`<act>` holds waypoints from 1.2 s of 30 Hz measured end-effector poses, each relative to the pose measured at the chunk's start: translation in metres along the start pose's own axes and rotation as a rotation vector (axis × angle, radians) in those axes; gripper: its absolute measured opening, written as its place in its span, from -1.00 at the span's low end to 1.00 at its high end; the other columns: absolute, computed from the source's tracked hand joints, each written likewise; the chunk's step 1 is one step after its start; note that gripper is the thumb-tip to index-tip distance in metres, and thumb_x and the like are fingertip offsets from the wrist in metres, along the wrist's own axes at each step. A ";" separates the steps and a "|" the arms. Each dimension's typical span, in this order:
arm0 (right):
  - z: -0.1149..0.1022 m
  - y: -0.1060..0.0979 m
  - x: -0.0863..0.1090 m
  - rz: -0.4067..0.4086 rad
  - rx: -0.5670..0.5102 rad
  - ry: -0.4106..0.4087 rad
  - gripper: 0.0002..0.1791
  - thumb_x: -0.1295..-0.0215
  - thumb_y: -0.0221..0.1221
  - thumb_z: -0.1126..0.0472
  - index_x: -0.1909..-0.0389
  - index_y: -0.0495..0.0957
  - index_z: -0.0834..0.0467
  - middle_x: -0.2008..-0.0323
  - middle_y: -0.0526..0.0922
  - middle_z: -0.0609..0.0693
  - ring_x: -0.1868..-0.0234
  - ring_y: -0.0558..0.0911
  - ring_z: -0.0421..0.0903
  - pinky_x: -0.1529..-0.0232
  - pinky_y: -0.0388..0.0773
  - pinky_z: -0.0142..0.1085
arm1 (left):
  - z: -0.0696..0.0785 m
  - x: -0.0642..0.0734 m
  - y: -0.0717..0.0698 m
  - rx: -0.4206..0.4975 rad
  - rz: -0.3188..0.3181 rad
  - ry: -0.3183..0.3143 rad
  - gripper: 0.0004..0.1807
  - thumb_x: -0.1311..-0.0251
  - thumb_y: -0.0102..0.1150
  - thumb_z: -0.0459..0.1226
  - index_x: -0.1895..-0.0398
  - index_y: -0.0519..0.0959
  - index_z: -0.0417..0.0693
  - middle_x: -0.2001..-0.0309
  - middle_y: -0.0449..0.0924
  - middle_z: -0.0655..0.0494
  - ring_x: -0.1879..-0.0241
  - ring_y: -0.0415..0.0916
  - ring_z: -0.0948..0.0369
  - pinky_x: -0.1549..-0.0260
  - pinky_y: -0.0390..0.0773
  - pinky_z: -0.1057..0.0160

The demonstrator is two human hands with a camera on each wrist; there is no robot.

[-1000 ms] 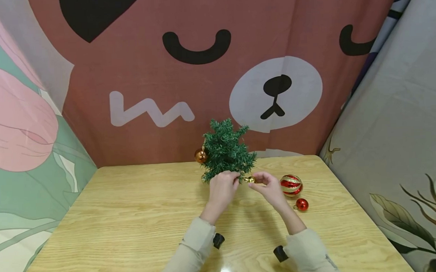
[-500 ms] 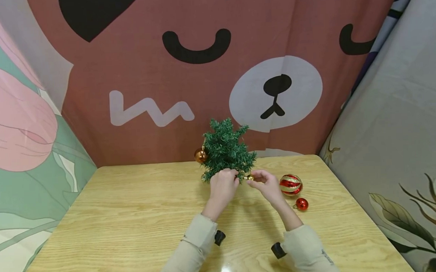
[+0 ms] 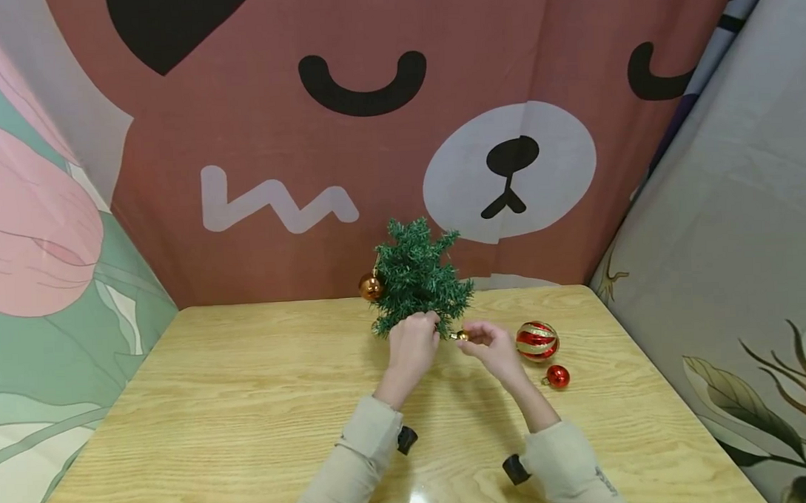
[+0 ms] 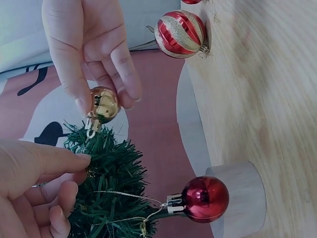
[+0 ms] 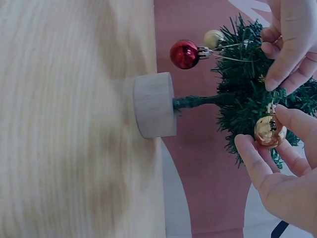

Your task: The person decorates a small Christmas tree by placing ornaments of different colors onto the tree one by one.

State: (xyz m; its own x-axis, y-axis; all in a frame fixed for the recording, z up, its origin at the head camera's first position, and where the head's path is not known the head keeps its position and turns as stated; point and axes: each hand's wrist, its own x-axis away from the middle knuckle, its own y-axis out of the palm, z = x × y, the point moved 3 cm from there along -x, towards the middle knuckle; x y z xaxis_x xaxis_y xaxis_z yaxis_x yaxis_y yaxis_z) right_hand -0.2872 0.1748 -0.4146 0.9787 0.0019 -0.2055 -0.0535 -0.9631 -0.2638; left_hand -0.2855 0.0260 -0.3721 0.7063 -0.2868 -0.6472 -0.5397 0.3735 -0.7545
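Observation:
A small green artificial Christmas tree point(image 3: 420, 269) stands at the back of the table. My left hand point(image 3: 413, 346) is at its lower front and pinches a branch point(image 4: 106, 163), where a bit of gold thread shows by the fingertips. Between the thumb and fingers of my right hand point(image 3: 496, 350) is a shiny gold ball ornament point(image 5: 270, 131), its cap towards the branch. A red ball ornament point(image 4: 205, 198) hangs from the tree on a gold string, with a pale gold ball point(image 5: 213, 38) behind it. On the tree's left side hangs a copper-coloured ball ornament point(image 3: 371, 287).
On the wooden table point(image 3: 248, 405), right of my right hand, lie a red-and-gold striped ball point(image 3: 538, 341) and a small red ball point(image 3: 557, 377). The tree's round pale base point(image 5: 154, 105) rests on the table. Behind hangs a printed bear curtain point(image 3: 272, 137).
My right hand and the gold ball have shifted slightly, up and then back down towards the front of the table. My left hand stays at the branch.

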 end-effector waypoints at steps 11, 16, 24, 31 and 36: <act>0.002 0.012 0.011 -0.053 -0.018 0.019 -0.71 -0.06 0.21 0.42 0.18 0.46 0.44 0.35 0.52 0.17 0.35 0.52 -0.02 0.39 0.52 -0.35 | 0.001 0.002 -0.002 0.074 -0.001 -0.010 -0.83 0.08 0.31 -0.33 0.34 0.65 -0.08 0.53 0.58 0.10 0.76 0.37 0.27 0.86 0.23 0.45; 0.006 0.015 0.012 -0.056 -0.039 0.033 -0.70 -0.06 0.21 0.41 0.17 0.46 0.44 0.35 0.52 0.15 0.36 0.52 -0.06 0.41 0.51 -0.37 | 0.001 0.003 -0.003 0.077 0.008 -0.009 -0.84 0.08 0.30 -0.32 0.34 0.65 -0.08 0.53 0.57 0.11 0.77 0.35 0.28 0.87 0.21 0.45; 0.009 0.017 0.013 -0.058 -0.050 0.045 -0.68 -0.08 0.21 0.37 0.14 0.45 0.43 0.31 0.52 0.16 0.33 0.52 -0.09 0.37 0.52 -0.37 | 0.002 0.005 -0.003 0.081 0.030 -0.005 -0.84 0.06 0.30 -0.31 0.35 0.65 -0.08 0.55 0.56 0.11 0.80 0.27 0.32 0.87 0.18 0.46; 0.008 0.015 0.013 -0.068 -0.102 0.016 -0.61 -0.10 0.19 0.39 0.06 0.38 0.47 0.21 0.48 0.32 0.29 0.53 -0.08 0.29 0.55 -0.27 | 0.001 0.009 -0.009 0.156 0.080 0.013 -0.83 0.06 0.31 -0.30 0.33 0.64 -0.11 0.54 0.56 0.13 0.75 0.33 0.34 0.83 0.21 0.50; 0.011 0.011 0.013 -0.080 -0.105 0.013 -0.61 -0.10 0.18 0.39 0.07 0.37 0.50 0.25 0.49 0.28 0.33 0.53 -0.15 0.28 0.55 -0.23 | -0.001 0.013 -0.015 0.211 0.106 -0.004 -0.86 0.08 0.31 -0.33 0.37 0.64 -0.11 0.53 0.58 0.15 0.69 0.41 0.32 0.79 0.29 0.48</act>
State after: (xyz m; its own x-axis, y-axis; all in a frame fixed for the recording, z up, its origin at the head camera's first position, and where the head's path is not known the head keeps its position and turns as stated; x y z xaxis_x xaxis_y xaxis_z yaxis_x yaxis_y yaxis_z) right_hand -0.2771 0.1670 -0.4302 0.9815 0.0773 -0.1749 0.0455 -0.9828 -0.1789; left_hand -0.2687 0.0164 -0.3693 0.6530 -0.2328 -0.7207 -0.5033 0.5778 -0.6426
